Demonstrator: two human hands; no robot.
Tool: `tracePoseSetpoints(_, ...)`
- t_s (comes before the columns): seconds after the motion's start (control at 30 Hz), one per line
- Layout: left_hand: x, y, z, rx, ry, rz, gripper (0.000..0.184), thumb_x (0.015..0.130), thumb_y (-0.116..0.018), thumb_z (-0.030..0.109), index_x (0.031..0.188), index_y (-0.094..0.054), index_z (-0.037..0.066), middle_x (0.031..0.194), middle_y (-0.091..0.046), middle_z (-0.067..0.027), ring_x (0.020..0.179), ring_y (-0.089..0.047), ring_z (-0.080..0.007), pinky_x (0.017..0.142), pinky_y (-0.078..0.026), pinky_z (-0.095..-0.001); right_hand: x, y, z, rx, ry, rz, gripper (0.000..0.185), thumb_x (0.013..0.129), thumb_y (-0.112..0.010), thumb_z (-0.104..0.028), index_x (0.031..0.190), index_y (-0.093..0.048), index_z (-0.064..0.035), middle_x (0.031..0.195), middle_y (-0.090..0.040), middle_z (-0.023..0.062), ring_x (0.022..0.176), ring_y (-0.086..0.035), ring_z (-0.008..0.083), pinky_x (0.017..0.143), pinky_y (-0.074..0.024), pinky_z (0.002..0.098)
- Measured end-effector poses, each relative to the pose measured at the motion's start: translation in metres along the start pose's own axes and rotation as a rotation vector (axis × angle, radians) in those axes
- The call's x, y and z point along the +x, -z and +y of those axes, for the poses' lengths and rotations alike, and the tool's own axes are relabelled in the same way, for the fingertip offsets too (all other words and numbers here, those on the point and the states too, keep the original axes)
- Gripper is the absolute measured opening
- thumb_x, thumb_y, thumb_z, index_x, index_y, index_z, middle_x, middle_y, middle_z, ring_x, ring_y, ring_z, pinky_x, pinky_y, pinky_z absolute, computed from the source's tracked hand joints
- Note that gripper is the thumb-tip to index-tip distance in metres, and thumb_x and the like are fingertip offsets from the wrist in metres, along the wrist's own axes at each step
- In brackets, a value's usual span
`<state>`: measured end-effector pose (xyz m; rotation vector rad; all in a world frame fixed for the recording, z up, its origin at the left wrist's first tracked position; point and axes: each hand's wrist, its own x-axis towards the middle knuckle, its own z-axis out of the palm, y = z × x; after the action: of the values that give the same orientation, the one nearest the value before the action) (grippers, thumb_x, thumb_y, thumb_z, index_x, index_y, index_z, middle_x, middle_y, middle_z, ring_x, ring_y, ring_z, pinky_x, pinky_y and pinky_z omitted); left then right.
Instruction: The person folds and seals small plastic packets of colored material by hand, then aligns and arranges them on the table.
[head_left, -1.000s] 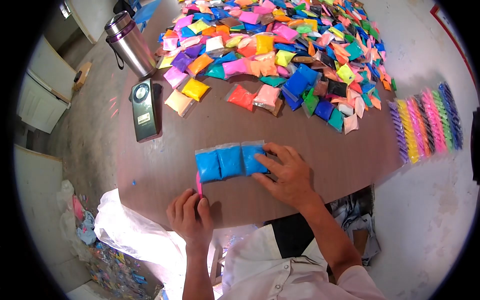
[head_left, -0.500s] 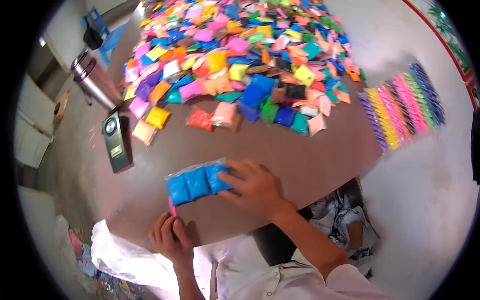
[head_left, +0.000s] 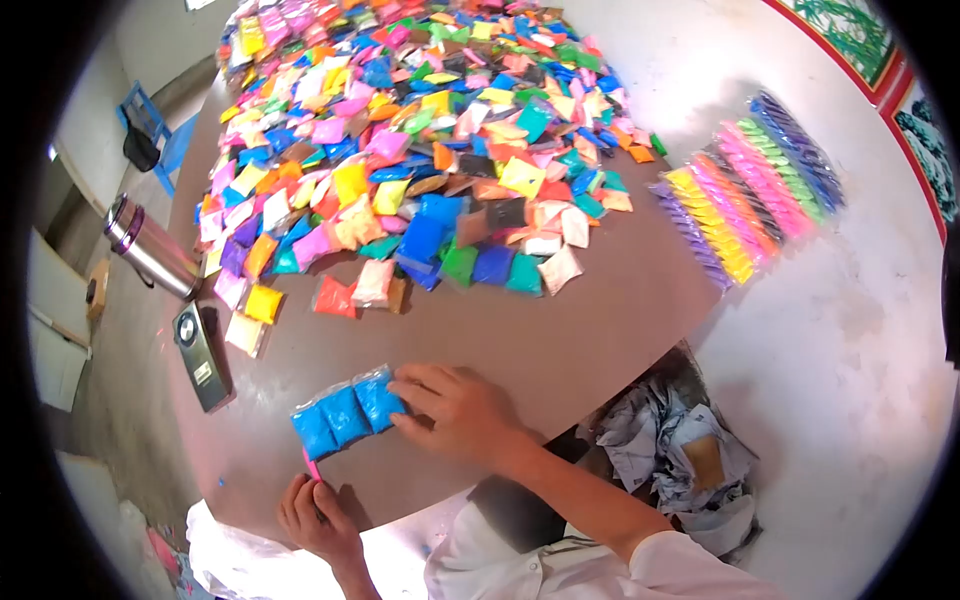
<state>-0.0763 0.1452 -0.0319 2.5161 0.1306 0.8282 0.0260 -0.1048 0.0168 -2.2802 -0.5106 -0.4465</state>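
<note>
Three blue packets [head_left: 343, 414] lie joined side by side on the brown table [head_left: 560, 340], near its front edge. My left hand [head_left: 318, 515] is closed on a thin pink tool [head_left: 312, 466], whose upper end meets the lower left corner of the packets. At the right end of the strip, my right hand [head_left: 455, 412] rests with its fingers apart, the fingertips touching the edge of the last packet. The lower part of the pink tool is hidden in my left fingers.
A large heap of colourful packets [head_left: 400, 130] covers the back of the table. At the left stand a steel flask [head_left: 152, 248] and a dark box-like device [head_left: 201, 357]. Strips of coloured packets [head_left: 745, 190] lie at the right edge. Crumpled paper [head_left: 690, 440] sits below the table.
The view has swung, so the table and heap appear shifted left and more of the heap shows. Both hands keep nearly the same places at the blue packets.
</note>
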Motion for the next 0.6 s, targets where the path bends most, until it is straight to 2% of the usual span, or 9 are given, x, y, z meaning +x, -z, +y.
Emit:
tracePoseSetpoints(0.17, -0.001, -0.001, -0.004, -0.024, 0.021, 0.005, 0.016, 0.102, -0.062, 0.013, 0.098, -0.069, -0.002, 0.109, -0.069, -0.0176, 0.100, -0.064, -0.0363, 0.088, -0.049, -0.0474, -0.006, 0.010, 0.018, 0.105, -0.037, 0.150, 0.027, 0.085, -0.077, -0.015, 0.111, -0.072, -0.0071, 0.113, -0.069, 0.0098, 0.099, -0.070, 0.0297, 0.084, -0.0587, 0.0391)
tracePoseSetpoints(0.2, -0.001, -0.001, -0.003, -0.025, 0.008, 0.003, 0.016, 0.102, -0.062, 0.011, 0.099, -0.067, -0.004, 0.109, -0.069, -0.0178, 0.101, -0.063, -0.0349, 0.087, -0.050, -0.0444, -0.003, 0.024, 0.018, 0.094, -0.038, 0.160, 0.027, 0.085, -0.077, -0.015, 0.111, -0.072, -0.0071, 0.113, -0.069, 0.0098, 0.099, -0.070, 0.0297, 0.084, -0.0587, 0.0391)
tracePoseSetpoints(0.23, 0.007, -0.001, 0.004, -0.035, -0.001, 0.004, 0.016, 0.102, -0.062, 0.011, 0.099, -0.067, -0.004, 0.109, -0.069, -0.0178, 0.101, -0.063, -0.0349, 0.087, -0.050, -0.0444, 0.001, 0.046, 0.016, -0.013, -0.122, 0.149, 0.024, 0.087, -0.076, -0.016, 0.109, -0.073, -0.0076, 0.109, -0.070, 0.0098, 0.098, -0.071, 0.0297, 0.084, -0.0586, 0.0396)
tracePoseSetpoints(0.27, 0.015, 0.001, 0.013, -0.018, -0.082, 0.060, 0.021, 0.101, -0.066, 0.018, 0.097, -0.071, -0.002, 0.100, -0.071, -0.0158, 0.091, -0.066, -0.0341, 0.080, -0.053, -0.0442, 0.004, 0.066, 0.019, -0.118, -0.206, 0.137, 0.020, 0.088, -0.075, -0.017, 0.107, -0.074, -0.0080, 0.105, -0.071, 0.0098, 0.096, -0.071, 0.0296, 0.084, -0.0585, 0.0400)
tracePoseSetpoints(0.3, 0.022, 0.002, 0.019, 0.001, -0.161, 0.118, 0.026, 0.101, -0.069, 0.025, 0.094, -0.074, 0.000, 0.091, -0.073, -0.0139, 0.080, -0.070, -0.0334, 0.074, -0.056, -0.0440, 0.005, 0.076, 0.036, -0.164, -0.238, 0.203, 0.018, 0.090, -0.073, -0.020, 0.104, -0.075, -0.0080, 0.100, -0.072, 0.0106, 0.094, -0.072, 0.0302, 0.083, -0.0583, 0.0402)
tracePoseSetpoints(0.4, 0.020, 0.000, 0.019, -0.005, -0.153, 0.108, 0.026, 0.102, -0.068, 0.023, 0.096, -0.075, -0.001, 0.090, -0.074, -0.0130, 0.079, -0.070, -0.0323, 0.072, -0.056, -0.0436, 0.017, 0.106, 0.117, -0.182, -0.495, 0.337, 0.021, 0.091, -0.073, -0.025, 0.101, -0.076, -0.0065, 0.089, -0.075, 0.0111, 0.081, -0.073, 0.0257, 0.074, -0.0564, 0.0372)
tracePoseSetpoints(0.47, 0.020, -0.002, 0.016, 0.005, -0.170, 0.124, 0.026, 0.102, -0.067, 0.023, 0.097, -0.074, -0.001, 0.089, -0.073, -0.0125, 0.078, -0.069, -0.0306, 0.071, -0.056, -0.0419, 0.038, 0.138, 0.155, -0.173, -0.593, 0.439, 0.022, 0.093, -0.071, -0.025, 0.101, -0.075, -0.0052, 0.090, -0.074, 0.0126, 0.080, -0.073, 0.0242, 0.071, -0.0551, 0.0368)
tracePoseSetpoints(0.53, 0.018, -0.005, 0.010, -0.023, -0.154, 0.111, 0.026, 0.102, -0.067, 0.023, 0.097, -0.074, -0.002, 0.088, -0.073, -0.0126, 0.077, -0.069, -0.0300, 0.071, -0.056, -0.0416, 0.059, 0.161, 0.211, -0.254, -0.619, 0.537, 0.034, 0.092, -0.070, -0.038, 0.101, -0.074, -0.0052, 0.096, -0.074, 0.0149, 0.086, -0.072, 0.0328, 0.077, -0.0544, 0.0426)
tracePoseSetpoints(0.6, 0.015, -0.007, 0.010, -0.052, -0.097, 0.087, 0.026, 0.103, -0.066, 0.022, 0.097, -0.072, -0.003, 0.088, -0.072, -0.0139, 0.076, -0.068, -0.0293, 0.069, -0.056, -0.0411, 0.089, 0.184, 0.223, -0.279, -0.685, 0.510, 0.038, 0.090, -0.071, -0.041, 0.103, -0.075, -0.0052, 0.097, -0.075, 0.0156, 0.089, -0.072, 0.0331, 0.079, -0.0547, 0.0427)
